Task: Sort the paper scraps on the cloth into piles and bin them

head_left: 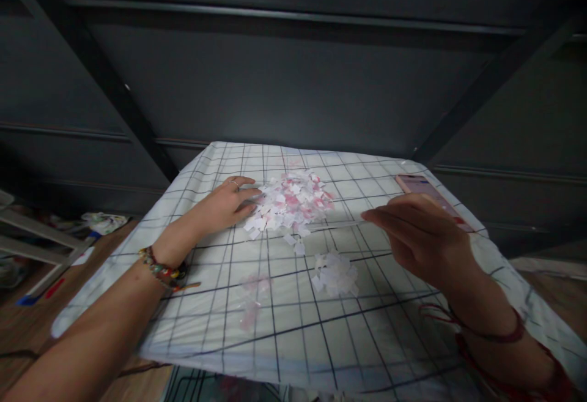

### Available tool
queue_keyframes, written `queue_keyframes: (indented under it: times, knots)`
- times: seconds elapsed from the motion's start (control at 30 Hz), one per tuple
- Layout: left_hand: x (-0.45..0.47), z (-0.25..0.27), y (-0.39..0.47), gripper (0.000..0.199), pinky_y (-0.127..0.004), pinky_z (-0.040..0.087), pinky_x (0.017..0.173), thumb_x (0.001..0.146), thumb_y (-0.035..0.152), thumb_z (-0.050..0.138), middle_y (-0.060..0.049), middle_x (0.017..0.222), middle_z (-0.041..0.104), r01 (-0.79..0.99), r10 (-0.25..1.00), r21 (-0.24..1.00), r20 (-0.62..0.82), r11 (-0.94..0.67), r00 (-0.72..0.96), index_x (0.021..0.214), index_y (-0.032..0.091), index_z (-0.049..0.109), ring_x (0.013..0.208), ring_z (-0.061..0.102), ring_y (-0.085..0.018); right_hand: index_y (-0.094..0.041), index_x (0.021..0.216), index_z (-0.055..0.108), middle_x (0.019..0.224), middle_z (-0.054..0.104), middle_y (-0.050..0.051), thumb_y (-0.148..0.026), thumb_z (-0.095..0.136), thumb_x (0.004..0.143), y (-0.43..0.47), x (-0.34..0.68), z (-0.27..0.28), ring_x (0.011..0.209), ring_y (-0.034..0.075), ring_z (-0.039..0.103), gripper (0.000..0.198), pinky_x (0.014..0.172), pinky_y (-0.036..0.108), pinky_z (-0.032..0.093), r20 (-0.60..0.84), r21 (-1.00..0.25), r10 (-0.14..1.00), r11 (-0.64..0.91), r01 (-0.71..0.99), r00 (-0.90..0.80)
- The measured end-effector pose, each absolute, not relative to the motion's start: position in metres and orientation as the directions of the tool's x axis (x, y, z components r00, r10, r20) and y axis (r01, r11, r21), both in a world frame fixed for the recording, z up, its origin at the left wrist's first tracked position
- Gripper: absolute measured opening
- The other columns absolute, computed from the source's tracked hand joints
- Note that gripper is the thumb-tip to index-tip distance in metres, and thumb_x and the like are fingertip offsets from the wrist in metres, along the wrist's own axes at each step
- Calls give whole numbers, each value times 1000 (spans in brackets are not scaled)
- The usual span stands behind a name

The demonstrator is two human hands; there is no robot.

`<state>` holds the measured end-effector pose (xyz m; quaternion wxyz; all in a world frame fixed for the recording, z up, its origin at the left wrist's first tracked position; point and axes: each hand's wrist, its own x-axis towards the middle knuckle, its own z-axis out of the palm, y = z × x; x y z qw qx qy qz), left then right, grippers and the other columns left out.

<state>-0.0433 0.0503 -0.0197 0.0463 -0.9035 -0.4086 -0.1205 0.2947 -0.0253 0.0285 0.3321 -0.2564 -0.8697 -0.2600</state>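
Observation:
A heap of small white and pink paper-like pieces [293, 200] lies on the white checked cloth. At its left edge is my left hand [233, 200], palm down with fingers apart, the fingertips touching the outer pieces and holding nothing. My right hand [413, 230] is raised over the right side of the cloth, its fingers pinched together. From that pinch a thin, pale, tweezer-like tool [342, 222] points left toward the heap; its tips are too faint to make out. Nearer to me sits a smaller pile of white pieces [337, 275].
Small clear and pink plastic-like bits [251, 301] lie at the front left of the checked cloth [293, 341]. A pink-edged phone [433, 197] rests behind my right hand. A dark panelled wall [284, 84] rises behind the table. At left on the floor stands a pale wooden frame [50, 249].

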Motion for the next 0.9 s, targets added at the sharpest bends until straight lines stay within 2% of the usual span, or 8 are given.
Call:
queue_keyframes:
  times: [0.33,0.53,0.7,0.9]
  knots:
    - [-44,-22,52,35,-42,40,98,91,31,40,-15,123,48,747,724,15,258,-665,639,115,14,59,113,47,-27,-20,95,56,76,60,2,5,45,76,-28,296,30,72,15,53,33,62,30,46,723,243,283,751,614,-631]
    - [-44,-21,51,36,-42,38,99,91,32,39,-15,124,47,750,730,20,244,-662,638,116,14,58,115,46,-27,-18,94,56,75,60,2,2,47,78,-33,296,33,73,14,52,27,64,29,47,703,169,277,830,532,-655]
    - [-43,-20,51,35,-42,39,99,91,31,38,-15,124,47,760,742,10,230,-649,630,116,15,58,115,46,-27,-16,95,57,78,60,3,3,48,77,-32,294,32,75,15,52,28,67,29,47,724,209,276,786,582,-633]
    - [-43,-20,51,34,-41,38,100,91,32,38,-13,125,47,758,738,10,236,-652,632,116,17,57,116,45,-26,-16,96,57,77,60,3,5,46,75,-29,293,28,75,16,52,32,68,30,48,684,200,280,816,543,-674]
